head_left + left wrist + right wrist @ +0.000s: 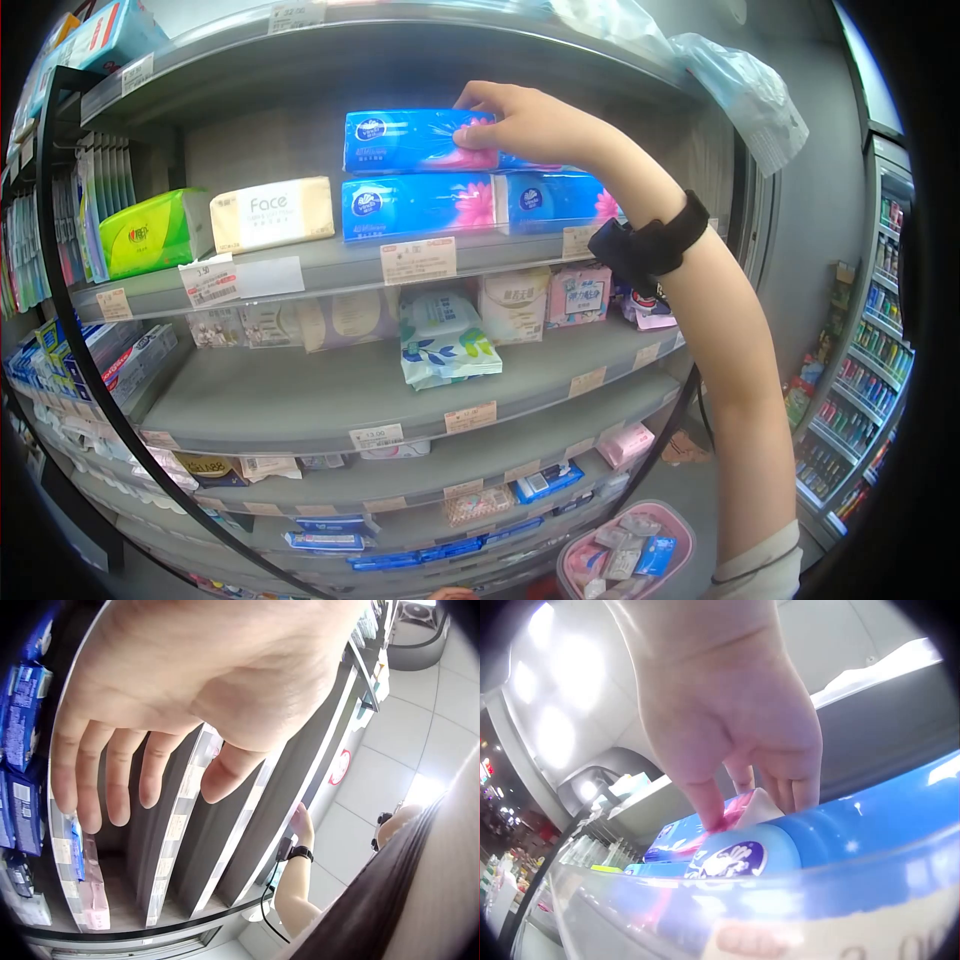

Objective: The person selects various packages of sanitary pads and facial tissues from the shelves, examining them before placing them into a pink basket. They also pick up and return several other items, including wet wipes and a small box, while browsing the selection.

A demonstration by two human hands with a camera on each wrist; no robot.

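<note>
On the upper shelf, blue tissue packs are stacked in two layers. The right hand [530, 125] grips the right end of the top left pack [400, 140], thumb on its front and fingers over the top and back. Below it lies another blue pack [415, 207], with one more [540, 198] at its right. In the right wrist view, the right hand [735, 720] reaches down onto a blue pack with a pink flower print. The left hand [180, 690] hangs with loose fingers, holding nothing; only a bit of it [453, 593] shows at the head view's bottom edge.
Left of the blue packs stand a cream pack [272, 215] and a green pack [150, 235]. A clear price rail [330, 270] edges the shelf. Wipes [450, 345] lie one shelf down. A pink basket [570, 570] is at the lower right, and a plastic bag [750, 100] hangs at the upper right.
</note>
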